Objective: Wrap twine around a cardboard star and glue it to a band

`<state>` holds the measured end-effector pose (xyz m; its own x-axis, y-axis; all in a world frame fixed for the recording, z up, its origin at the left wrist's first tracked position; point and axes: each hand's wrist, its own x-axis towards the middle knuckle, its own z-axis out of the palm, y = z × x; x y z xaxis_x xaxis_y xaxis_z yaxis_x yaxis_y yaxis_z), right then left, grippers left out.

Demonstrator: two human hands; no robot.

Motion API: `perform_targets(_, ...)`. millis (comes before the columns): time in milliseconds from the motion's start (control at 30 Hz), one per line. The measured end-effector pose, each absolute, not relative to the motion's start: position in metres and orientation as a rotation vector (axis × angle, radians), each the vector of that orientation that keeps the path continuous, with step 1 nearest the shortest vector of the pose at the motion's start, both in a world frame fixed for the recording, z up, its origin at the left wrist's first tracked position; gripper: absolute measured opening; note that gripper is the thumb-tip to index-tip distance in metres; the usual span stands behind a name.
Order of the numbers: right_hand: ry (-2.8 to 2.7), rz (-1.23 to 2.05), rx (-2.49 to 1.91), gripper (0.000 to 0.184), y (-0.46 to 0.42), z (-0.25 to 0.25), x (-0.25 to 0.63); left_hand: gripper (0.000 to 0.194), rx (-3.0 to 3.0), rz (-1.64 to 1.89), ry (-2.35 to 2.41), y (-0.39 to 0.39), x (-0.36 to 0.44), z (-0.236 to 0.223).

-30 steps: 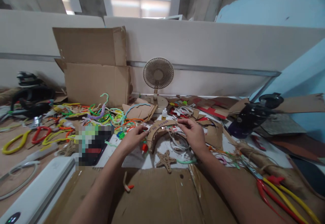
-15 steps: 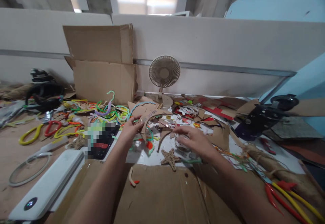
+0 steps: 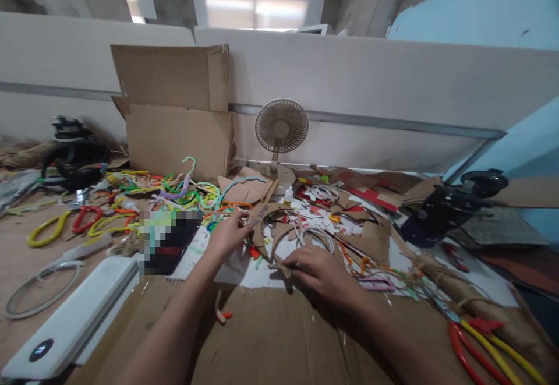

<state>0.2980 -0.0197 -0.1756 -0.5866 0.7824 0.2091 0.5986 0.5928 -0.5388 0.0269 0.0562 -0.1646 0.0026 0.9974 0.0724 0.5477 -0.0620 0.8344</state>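
Observation:
My left hand [image 3: 230, 233] has its fingers closed on the edge of a curved cardboard scrap [image 3: 258, 225] printed with dark letters. The scrap lies low among the litter on the white sheet. My right hand [image 3: 321, 268] pinches a small brown cardboard star [image 3: 285, 269] near the front of that sheet, its fingers covering part of it. Between the hands is another thin curved cardboard strip [image 3: 279, 239]. Coiled white cord [image 3: 318, 236] lies just behind my right hand. In front, a short beige and orange piece [image 3: 222, 312] rests on the large cardboard sheet [image 3: 262, 344].
Tangled pipe cleaners [image 3: 192, 193], a phone [image 3: 179, 245] and a white power bank [image 3: 74, 321] are at left. A small fan [image 3: 282, 126] stands behind. At right are red-and-yellow-handled scissors [image 3: 458, 327], a twine roll [image 3: 463, 280] and a black object [image 3: 441, 210].
My right hand has come down and nearer, onto the cardboard star. My left hand has shifted slightly right and lowered the curved scrap toward the table.

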Motion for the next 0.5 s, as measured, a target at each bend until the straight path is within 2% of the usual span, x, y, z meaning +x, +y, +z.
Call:
perform_targets(133,-2.193,0.547,-1.179,0.026,-0.015,-0.176,0.303,0.037,1.967,0.671,1.947,0.040,0.033,-0.143)
perform_targets(233,-2.002,0.588,-1.228,0.026,-0.014,-0.177,0.303,0.042,2.149,0.802,2.071,0.032,0.040,-0.131)
perform_targets(367,-1.834,0.772,-1.220,0.027,-0.012,-0.176,0.302,0.031,2.011,1.187,1.538,0.026,0.057,-0.135)
perform_targets(500,-1.732,0.848,-1.189,0.029,-0.011,-0.177,0.303,0.030,1.641,1.004,1.071,0.018,0.084,-0.153)
